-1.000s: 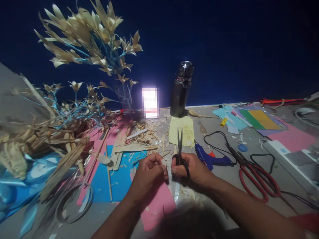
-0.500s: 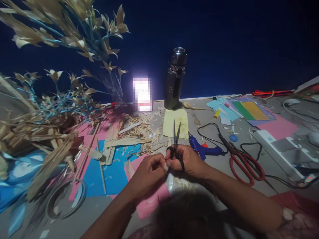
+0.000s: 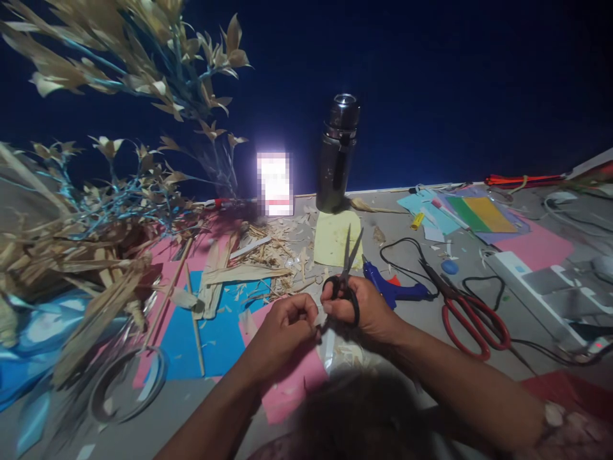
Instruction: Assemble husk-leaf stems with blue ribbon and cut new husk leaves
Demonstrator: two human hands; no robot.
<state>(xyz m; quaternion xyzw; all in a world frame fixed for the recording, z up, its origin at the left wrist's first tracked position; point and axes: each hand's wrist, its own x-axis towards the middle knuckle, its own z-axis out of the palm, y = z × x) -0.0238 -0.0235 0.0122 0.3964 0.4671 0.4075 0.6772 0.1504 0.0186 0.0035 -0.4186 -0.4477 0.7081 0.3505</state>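
Observation:
My right hand [image 3: 366, 306] is closed round the handles of small black scissors [image 3: 348, 255], whose slightly parted blades point up and away from me. Close beside it, my left hand [image 3: 292, 326] pinches a small pale piece of dried husk [image 3: 322, 315] between thumb and fingers. The husk lies between both hands, near my right fingertips; whether these touch it I cannot tell. Under the left wrist are pink paper [image 3: 287, 399] and blue paper [image 3: 220, 338]. A blue glue gun [image 3: 390, 284] rests just beyond the right hand.
A dark flask [image 3: 335, 166] stands behind yellow paper [image 3: 330, 239]. At left are dried husks [image 3: 105, 306], blue-stemmed husk flowers [image 3: 182, 70] and a tape roll [image 3: 127, 386]. Red-handled scissors [image 3: 474, 326] and a white power strip [image 3: 536, 300] lie at right. A lit screen [image 3: 275, 182] stands at the back.
My right hand has turned the black scissors so the blades tilt further right. The hands have moved slightly apart, and more of the pale husk piece shows between them.

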